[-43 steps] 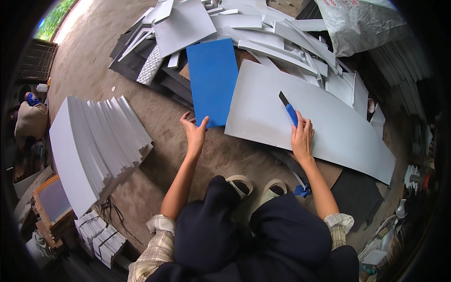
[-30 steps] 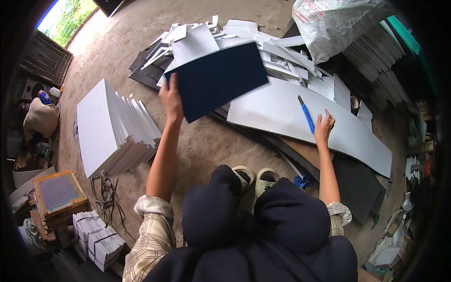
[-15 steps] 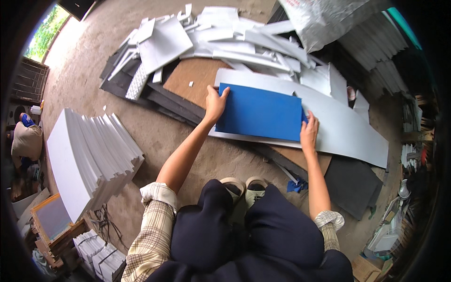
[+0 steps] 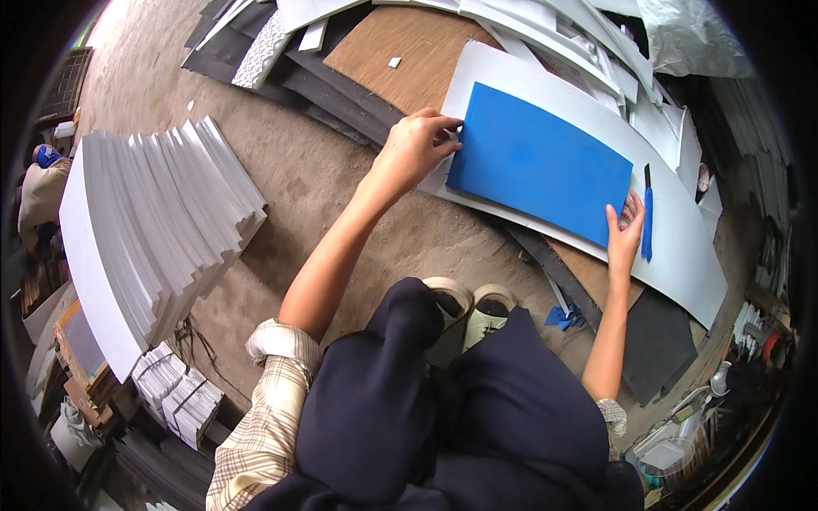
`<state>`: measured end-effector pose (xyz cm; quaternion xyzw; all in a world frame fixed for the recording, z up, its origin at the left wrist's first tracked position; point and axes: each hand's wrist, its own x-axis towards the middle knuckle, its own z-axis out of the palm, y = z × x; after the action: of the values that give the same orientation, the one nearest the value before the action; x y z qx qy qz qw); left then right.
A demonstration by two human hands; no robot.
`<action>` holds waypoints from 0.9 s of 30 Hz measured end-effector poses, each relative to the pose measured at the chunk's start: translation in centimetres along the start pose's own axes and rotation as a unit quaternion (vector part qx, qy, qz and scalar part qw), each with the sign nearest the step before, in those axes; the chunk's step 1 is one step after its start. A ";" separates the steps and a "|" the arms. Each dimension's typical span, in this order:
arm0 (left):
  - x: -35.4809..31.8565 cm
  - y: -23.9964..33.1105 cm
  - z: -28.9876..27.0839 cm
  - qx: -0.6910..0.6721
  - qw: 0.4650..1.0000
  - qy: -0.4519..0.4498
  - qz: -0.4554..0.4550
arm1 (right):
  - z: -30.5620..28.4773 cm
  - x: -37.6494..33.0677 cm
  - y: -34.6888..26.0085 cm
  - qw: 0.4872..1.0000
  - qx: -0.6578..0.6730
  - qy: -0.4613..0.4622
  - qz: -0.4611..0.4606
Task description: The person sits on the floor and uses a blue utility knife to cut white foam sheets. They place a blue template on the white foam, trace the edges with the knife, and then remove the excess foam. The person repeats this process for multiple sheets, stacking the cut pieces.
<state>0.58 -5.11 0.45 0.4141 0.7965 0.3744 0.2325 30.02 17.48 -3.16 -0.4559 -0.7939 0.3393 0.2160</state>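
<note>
A rectangular blue sheet (image 4: 541, 166) lies tilted across a larger white sheet (image 4: 673, 264). At its left edge, my left hand (image 4: 416, 146) has curled fingers, with thumb and fingertips against the edge. My right hand (image 4: 625, 234) grips the lower right corner, thumb on top and the other fingers along the short side. Just right of that hand, a blue utility knife (image 4: 648, 217) with a dark blade rests on the white sheet.
Brown board (image 4: 409, 53) and black sheets (image 4: 328, 98) lie underneath. White offcuts (image 4: 579, 43) are heaped behind. A stack of white sheets (image 4: 162, 230) stands at left, with strapped white bundles (image 4: 179, 387) nearer me. A blue scrap (image 4: 564, 318) is on the floor.
The view has shifted, and the blue sheet now sits tilted, its right side lower. My left thumb has slid off its top to the edge. The blue knife has come into sight.
</note>
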 end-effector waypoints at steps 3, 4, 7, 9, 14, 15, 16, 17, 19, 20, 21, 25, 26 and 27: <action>-0.7 -0.1 0.4 -0.020 1.000 0.017 -0.012 | 0.0 0.4 -0.3 1.000 0.003 -0.021 0.010; -0.9 -0.1 0.3 -0.020 0.999 0.019 -0.021 | -0.1 0.2 -1.0 0.999 0.009 -0.033 0.023; -1.5 -0.1 0.4 -0.002 0.999 0.025 -0.033 | -0.3 0.0 -1.3 0.998 0.029 -0.049 0.032; -1.6 -0.3 0.6 0.028 0.999 0.038 -0.027 | -0.3 0.0 -1.2 0.997 0.039 -0.051 0.030; -1.7 -0.2 0.3 0.011 0.998 0.032 -0.060 | -0.4 -0.1 -1.8 0.997 0.039 -0.060 0.035; -1.7 -0.4 0.3 0.004 0.998 0.030 -0.063 | -0.4 -0.2 -1.9 0.997 0.040 -0.060 0.032; -1.8 -0.5 0.2 -0.002 0.997 0.028 -0.066 | -0.4 -0.3 -2.0 0.997 0.041 -0.060 0.028; -1.8 -0.5 0.2 -0.009 0.997 0.031 -0.069 | -0.4 -0.4 -2.0 0.997 0.041 -0.061 0.025; -1.9 -0.3 0.1 -0.023 0.996 0.035 -0.075 | -0.5 -0.4 -2.0 0.998 0.020 -0.062 0.018; -2.0 -0.3 0.1 -0.020 0.996 0.030 -0.078 | -0.5 -0.3 -2.0 0.998 0.010 -0.063 0.015; -2.0 -0.4 0.2 -0.016 0.996 0.026 -0.082 | -0.5 -0.3 -2.1 0.998 0.013 -0.064 0.016; -1.9 -0.5 0.1 -0.032 0.995 0.012 -0.091 | -0.5 -0.4 -2.5 0.997 0.031 -0.067 0.026; -1.9 -0.7 0.2 -0.034 0.995 0.016 -0.090 | -0.5 -0.4 -2.7 0.997 0.036 -0.068 0.030; -1.9 -0.7 0.3 -0.036 0.995 0.021 -0.089 | -0.6 -0.4 -2.7 0.997 0.028 -0.067 0.024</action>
<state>1.51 -6.87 -0.22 0.3251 0.8208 0.3890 0.2631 29.04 16.34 -0.81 -0.4448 -0.7859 0.3958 0.1670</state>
